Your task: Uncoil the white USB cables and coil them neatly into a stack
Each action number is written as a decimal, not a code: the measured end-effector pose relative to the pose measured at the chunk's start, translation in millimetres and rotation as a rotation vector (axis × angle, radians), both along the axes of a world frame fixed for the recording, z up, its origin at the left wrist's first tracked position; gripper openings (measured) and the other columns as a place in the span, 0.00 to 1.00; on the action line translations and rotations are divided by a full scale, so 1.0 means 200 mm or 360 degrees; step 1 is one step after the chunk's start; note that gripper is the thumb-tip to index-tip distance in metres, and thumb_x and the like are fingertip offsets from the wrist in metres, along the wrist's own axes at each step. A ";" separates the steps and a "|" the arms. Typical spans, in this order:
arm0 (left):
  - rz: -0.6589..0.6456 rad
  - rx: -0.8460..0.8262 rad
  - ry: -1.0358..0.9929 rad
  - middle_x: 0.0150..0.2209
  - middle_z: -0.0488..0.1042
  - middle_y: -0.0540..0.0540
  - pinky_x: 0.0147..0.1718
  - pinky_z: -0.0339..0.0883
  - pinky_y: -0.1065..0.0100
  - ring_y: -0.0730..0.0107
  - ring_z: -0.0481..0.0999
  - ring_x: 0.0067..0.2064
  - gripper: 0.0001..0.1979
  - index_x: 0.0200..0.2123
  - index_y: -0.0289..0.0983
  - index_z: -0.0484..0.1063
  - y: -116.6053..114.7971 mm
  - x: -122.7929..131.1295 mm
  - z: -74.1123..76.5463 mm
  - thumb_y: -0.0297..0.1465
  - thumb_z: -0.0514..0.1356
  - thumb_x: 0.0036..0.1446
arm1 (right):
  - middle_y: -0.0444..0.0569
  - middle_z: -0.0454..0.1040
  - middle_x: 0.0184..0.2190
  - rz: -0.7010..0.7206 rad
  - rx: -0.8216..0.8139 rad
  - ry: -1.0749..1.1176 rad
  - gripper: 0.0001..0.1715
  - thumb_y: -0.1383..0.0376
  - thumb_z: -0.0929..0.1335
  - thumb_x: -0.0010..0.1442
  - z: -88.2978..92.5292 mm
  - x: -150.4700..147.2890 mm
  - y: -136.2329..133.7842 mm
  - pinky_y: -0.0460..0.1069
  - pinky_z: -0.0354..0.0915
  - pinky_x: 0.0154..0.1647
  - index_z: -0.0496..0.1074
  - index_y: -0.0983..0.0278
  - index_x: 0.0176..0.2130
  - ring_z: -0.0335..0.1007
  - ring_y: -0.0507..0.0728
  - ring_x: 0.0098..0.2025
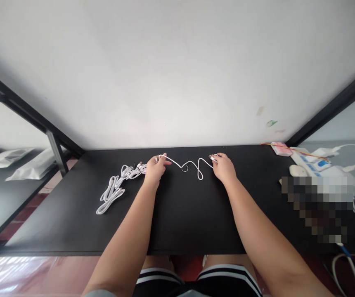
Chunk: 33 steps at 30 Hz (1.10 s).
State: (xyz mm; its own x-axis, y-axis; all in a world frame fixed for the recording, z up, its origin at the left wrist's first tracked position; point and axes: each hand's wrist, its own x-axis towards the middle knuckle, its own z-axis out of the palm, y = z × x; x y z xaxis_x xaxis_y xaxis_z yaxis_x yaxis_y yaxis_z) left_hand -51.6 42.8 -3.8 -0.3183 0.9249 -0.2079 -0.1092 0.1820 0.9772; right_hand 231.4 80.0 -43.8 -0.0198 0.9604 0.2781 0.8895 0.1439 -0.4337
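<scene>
A white cable lies in loose curves on the black table, stretched between my two hands. My left hand pinches one plug end of it near the far edge. My right hand grips the other plug end, fingers closed round it. Just left of my left hand lies a heap of white cables, tangled and bundled.
A white wall rises right behind the table. Black frame posts stand at both sides. At the right lie a white power strip, a pink item, more white leads and a blurred patch. Plastic bags rest on a shelf at the left.
</scene>
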 end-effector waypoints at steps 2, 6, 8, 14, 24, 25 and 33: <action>-0.0013 0.0019 -0.0181 0.29 0.79 0.42 0.15 0.41 0.73 0.81 0.55 0.17 0.19 0.35 0.34 0.72 0.00 0.00 0.00 0.46 0.64 0.53 | 0.60 0.73 0.54 0.0031 -0.0020 0.0027 0.22 0.70 0.63 0.63 0.01 0.00 0.00 0.60 0.65 0.53 0.79 0.63 0.52 0.71 0.68 0.50; -0.0057 -0.0022 -0.0472 0.31 0.78 0.40 0.13 0.41 0.75 0.81 0.59 0.18 0.19 0.33 0.30 0.76 0.01 0.00 0.01 0.43 0.59 0.58 | 0.60 0.78 0.45 0.0017 -0.0055 0.0123 0.23 0.71 0.62 0.62 0.03 0.00 0.01 0.60 0.67 0.50 0.80 0.63 0.50 0.73 0.67 0.48; -0.0090 -0.0055 -0.0557 0.34 0.80 0.38 0.14 0.47 0.75 0.79 0.64 0.20 0.18 0.34 0.30 0.77 0.01 -0.01 0.01 0.39 0.55 0.60 | 0.57 0.79 0.43 -0.0009 -0.0060 0.0321 0.23 0.70 0.62 0.62 0.04 0.00 0.01 0.59 0.68 0.50 0.79 0.62 0.51 0.75 0.66 0.47; -0.0238 -0.0086 -0.0850 0.52 0.77 0.30 0.44 0.75 0.58 0.54 0.80 0.48 0.21 0.42 0.28 0.76 0.00 -0.05 -0.01 0.35 0.51 0.55 | 0.53 0.80 0.44 -0.0073 -0.0316 0.1775 0.20 0.59 0.63 0.66 0.08 -0.05 0.02 0.55 0.76 0.37 0.70 0.61 0.55 0.80 0.57 0.33; -0.0562 -0.0020 -0.1106 0.61 0.70 0.32 0.54 0.68 0.38 0.42 0.74 0.59 0.29 0.61 0.37 0.65 -0.06 -0.06 0.08 0.43 0.50 0.60 | 0.53 0.77 0.55 0.0278 -0.0875 0.2736 0.18 0.61 0.60 0.69 0.17 0.05 -0.01 0.50 0.80 0.35 0.73 0.63 0.51 0.79 0.60 0.51; -0.0580 0.0032 -0.1099 0.61 0.70 0.33 0.54 0.67 0.38 0.42 0.73 0.59 0.29 0.62 0.39 0.64 -0.07 -0.06 0.09 0.43 0.50 0.60 | 0.54 0.77 0.56 0.0323 -0.0865 0.2752 0.19 0.61 0.59 0.69 0.18 0.05 -0.01 0.50 0.80 0.36 0.73 0.63 0.52 0.78 0.60 0.53; -0.0690 0.0038 -0.1152 0.62 0.69 0.31 0.55 0.67 0.40 0.41 0.74 0.58 0.30 0.63 0.35 0.63 -0.09 -0.04 0.13 0.45 0.50 0.62 | 0.58 0.78 0.53 0.0380 -0.0898 0.2783 0.19 0.63 0.59 0.69 0.20 0.02 -0.02 0.56 0.77 0.51 0.74 0.68 0.47 0.75 0.63 0.57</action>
State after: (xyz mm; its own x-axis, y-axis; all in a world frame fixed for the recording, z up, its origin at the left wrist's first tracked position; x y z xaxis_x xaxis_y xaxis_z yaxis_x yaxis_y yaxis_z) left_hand -59.6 24.8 21.6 0.2702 0.9412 -0.2026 -0.6353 0.3324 0.6971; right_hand 235.9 75.8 -3.2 -0.2303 0.9555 -0.1842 -0.5841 -0.2871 -0.7592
